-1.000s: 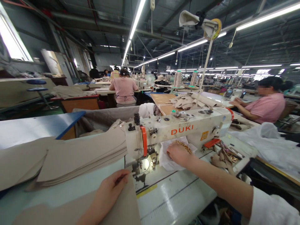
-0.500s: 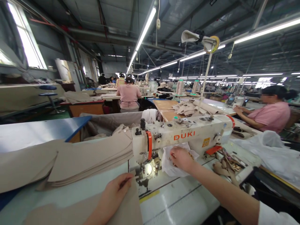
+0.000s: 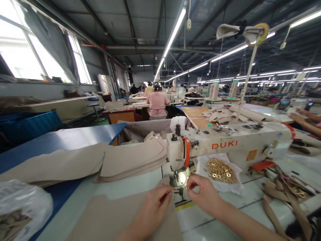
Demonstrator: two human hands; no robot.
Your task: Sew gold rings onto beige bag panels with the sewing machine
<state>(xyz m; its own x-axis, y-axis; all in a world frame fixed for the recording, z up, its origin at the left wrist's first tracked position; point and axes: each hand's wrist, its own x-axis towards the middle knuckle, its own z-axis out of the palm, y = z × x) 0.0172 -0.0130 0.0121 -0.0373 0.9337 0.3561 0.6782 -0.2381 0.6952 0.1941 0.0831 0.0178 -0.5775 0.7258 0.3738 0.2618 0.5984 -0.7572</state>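
My left hand [image 3: 156, 202] is closed in a pinch on a narrow beige strip [image 3: 176, 191], whose end sticks out toward the needle area. Beneath that hand lies a flat beige fabric panel [image 3: 100, 214]. Just to the right, my right hand [image 3: 205, 194] pinches a tiny gold metal piece [image 3: 187, 188], too small to make out fully. Both hands are in front of the sewing machine [image 3: 220, 147], close to its lit needle plate [image 3: 181, 178]. Under the machine arm a heap of small gold metal pieces [image 3: 222, 171] rests on a white plastic bag [image 3: 237, 189].
Stacked beige panels [image 3: 132, 159] lie left of the machine head. A clear plastic bag [image 3: 27, 204] holds scraps at lower left. Fabric strips [image 3: 278, 194] and tools lie in a tray at right. A co-worker in pink [image 3: 157, 99] sits ahead; another person's hands show at far right.
My right hand has left the bag of gold pieces and come left beside my left hand, now with a small gold piece. The heap is uncovered. The view has turned left.
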